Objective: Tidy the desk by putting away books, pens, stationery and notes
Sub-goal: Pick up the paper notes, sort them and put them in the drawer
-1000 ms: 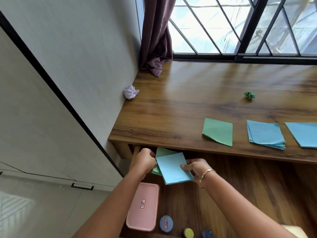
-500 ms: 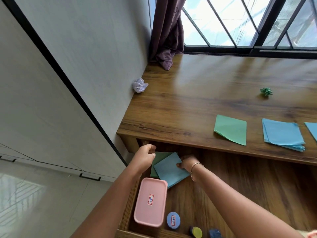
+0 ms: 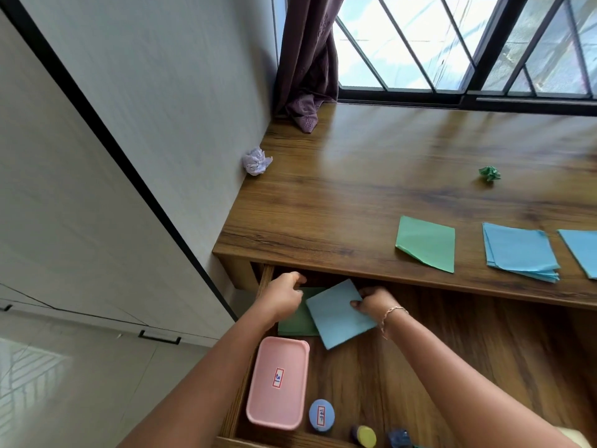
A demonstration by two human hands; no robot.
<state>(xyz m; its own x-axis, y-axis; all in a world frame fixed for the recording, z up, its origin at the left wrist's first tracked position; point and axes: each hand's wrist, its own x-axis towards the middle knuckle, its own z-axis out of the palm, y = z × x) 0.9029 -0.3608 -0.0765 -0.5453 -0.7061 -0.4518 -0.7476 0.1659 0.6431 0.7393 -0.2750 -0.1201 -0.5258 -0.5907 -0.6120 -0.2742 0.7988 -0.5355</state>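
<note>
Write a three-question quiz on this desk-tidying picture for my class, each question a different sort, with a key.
1. True or false: the pink box lies on the desk top.
2. What does the right hand pinch? A. red sheet B. blue sheet C. yellow sheet
3. How many crumpled paper balls lie on the desk top?
Key: 1 false, in the drawer; 2 B; 3 two, the white ball and the green ball.
</note>
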